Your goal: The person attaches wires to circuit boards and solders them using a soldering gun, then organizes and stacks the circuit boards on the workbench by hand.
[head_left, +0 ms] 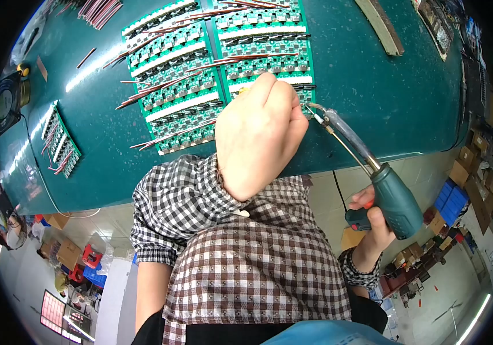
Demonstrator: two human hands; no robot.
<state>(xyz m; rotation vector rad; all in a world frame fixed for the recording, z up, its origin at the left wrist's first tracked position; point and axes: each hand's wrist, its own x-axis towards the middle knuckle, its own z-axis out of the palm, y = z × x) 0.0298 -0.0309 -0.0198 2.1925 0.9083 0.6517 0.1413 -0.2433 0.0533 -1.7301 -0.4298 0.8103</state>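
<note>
My right hand (376, 222) is wrapped round the green handle of a soldering gun (397, 202), which has a thin solder feed tube along its metal barrel. Its bent tip points left, at the lower right edge of a green circuit board panel (261, 43). Over that panel, my left hand (261, 133) is closed, knuckles up, close beside the tip. What its fingers pinch is hidden beneath the hand. A second board panel (174, 83) lies alongside on the left. Red and black wires (166, 86) lie across both panels in rows.
A smaller board piece (61, 140) lies on the green table (373, 98) at the left. A bundle of wires (99, 12) is at the top left, and a long narrow strip (380, 26) at the top right. A fan (6, 106) stands at the left edge.
</note>
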